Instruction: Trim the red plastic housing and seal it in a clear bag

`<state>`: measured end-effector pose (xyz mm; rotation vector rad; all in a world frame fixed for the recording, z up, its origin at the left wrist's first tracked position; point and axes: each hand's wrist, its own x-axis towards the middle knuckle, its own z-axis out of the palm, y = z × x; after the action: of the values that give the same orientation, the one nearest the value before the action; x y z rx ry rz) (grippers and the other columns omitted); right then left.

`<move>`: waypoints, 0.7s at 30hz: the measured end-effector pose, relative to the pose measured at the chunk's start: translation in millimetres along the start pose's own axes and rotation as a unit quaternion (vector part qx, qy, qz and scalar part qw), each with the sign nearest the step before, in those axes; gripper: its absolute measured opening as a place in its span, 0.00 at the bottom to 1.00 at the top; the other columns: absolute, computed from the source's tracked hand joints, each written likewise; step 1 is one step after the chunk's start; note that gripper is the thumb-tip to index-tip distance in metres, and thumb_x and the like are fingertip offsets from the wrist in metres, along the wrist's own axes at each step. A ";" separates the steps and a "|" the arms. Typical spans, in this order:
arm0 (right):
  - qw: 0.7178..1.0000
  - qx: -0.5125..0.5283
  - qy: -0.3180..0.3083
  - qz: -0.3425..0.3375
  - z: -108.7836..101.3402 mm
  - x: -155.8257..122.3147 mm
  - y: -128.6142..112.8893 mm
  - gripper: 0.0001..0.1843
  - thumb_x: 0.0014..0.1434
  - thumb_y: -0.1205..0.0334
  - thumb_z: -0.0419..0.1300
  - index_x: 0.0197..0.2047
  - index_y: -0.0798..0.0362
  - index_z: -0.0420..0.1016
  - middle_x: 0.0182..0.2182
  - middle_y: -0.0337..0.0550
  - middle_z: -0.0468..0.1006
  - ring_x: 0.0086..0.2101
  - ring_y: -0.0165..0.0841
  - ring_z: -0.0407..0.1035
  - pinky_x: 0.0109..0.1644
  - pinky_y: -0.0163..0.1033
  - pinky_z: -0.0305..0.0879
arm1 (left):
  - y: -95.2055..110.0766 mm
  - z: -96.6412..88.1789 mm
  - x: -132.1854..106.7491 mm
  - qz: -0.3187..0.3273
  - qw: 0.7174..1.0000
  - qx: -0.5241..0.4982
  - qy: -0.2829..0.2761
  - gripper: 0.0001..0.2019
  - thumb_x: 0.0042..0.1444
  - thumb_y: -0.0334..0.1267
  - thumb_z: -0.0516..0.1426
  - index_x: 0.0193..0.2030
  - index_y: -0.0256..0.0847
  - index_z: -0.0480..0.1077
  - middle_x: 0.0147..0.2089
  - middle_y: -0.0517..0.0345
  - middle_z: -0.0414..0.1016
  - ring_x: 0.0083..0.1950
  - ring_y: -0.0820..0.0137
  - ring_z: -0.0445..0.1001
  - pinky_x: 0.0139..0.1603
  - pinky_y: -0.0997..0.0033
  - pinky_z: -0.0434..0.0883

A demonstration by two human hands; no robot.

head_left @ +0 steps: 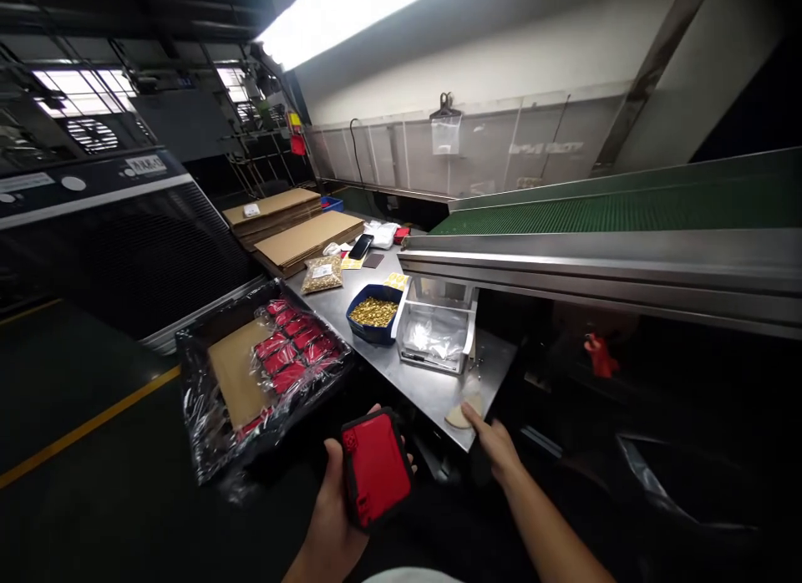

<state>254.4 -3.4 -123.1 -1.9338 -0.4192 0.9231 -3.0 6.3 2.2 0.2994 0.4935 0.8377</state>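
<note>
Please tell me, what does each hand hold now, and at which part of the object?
The left hand holds a red and black case from below, fingers around its sides. The right hand holds nothing; its fingers touch a pale round pad at the table's edge.

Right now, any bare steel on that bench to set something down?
Bare steel table at the near corner, between the clear tray and the right hand. A narrow strip left of the blue bin. The far end is crowded with cardboard.
</note>
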 end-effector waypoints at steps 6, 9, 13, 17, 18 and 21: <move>0.996 0.027 -0.078 -0.039 -36.1 -65.1 -15.2 0.28 0.54 0.36 0.61 0.35 0.58 0.77 0.21 0.42 0.72 0.23 0.35 0.65 0.25 0.37 0.61 | 3.8 6.8 -5.8 0.016 0.999 -0.017 0.043 0.27 0.63 0.55 0.55 0.64 0.44 0.66 0.56 0.40 0.74 0.53 0.49 0.75 0.53 0.54 0.75; 0.960 0.101 -0.196 -0.174 -25.4 -115.7 -52.8 0.20 0.55 0.45 0.66 0.37 0.55 0.78 0.29 0.44 0.77 0.30 0.35 0.69 0.34 0.36 0.66 | -2.1 4.6 -4.2 0.037 0.993 -0.004 0.115 0.26 0.64 0.54 0.53 0.62 0.40 0.68 0.54 0.40 0.75 0.52 0.52 0.76 0.53 0.55 0.75; 0.892 0.110 -0.300 -0.320 -3.5 -154.6 -85.3 0.10 0.57 0.56 0.68 0.40 0.51 0.78 0.35 0.43 0.77 0.33 0.32 0.71 0.36 0.35 0.66 | -9.6 6.0 -4.1 0.040 0.988 0.022 0.149 0.28 0.60 0.55 0.59 0.59 0.36 0.71 0.52 0.41 0.77 0.51 0.53 0.77 0.55 0.59 0.75; 0.857 0.077 -0.310 -0.404 1.1 -156.6 -92.7 0.10 0.62 0.59 0.64 0.47 0.47 0.79 0.39 0.43 0.77 0.38 0.33 0.72 0.42 0.36 0.69 | -11.7 15.5 -8.8 0.029 0.985 0.033 0.169 0.25 0.65 0.51 0.53 0.61 0.35 0.68 0.48 0.41 0.78 0.50 0.53 0.77 0.56 0.58 0.74; 0.857 0.069 -0.300 -0.412 0.8 -155.3 -93.2 0.09 0.63 0.59 0.63 0.47 0.47 0.79 0.39 0.43 0.77 0.38 0.34 0.72 0.43 0.37 0.69 | -12.0 17.7 -10.3 0.027 0.983 0.034 0.180 0.25 0.67 0.50 0.51 0.62 0.34 0.67 0.47 0.41 0.78 0.50 0.54 0.77 0.56 0.58 0.74; 0.859 0.040 -0.280 -0.426 0.8 -153.8 -93.7 0.09 0.63 0.59 0.61 0.46 0.47 0.79 0.38 0.44 0.77 0.38 0.34 0.71 0.42 0.38 0.69 | -14.1 18.4 -14.4 0.018 0.979 0.027 0.199 0.27 0.67 0.51 0.51 0.65 0.33 0.63 0.46 0.41 0.79 0.50 0.53 0.77 0.55 0.56 0.75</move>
<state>159.5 -48.8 23.1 -1.1391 -1.4168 0.8392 7.5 -14.8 15.9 0.1902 0.8877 0.9242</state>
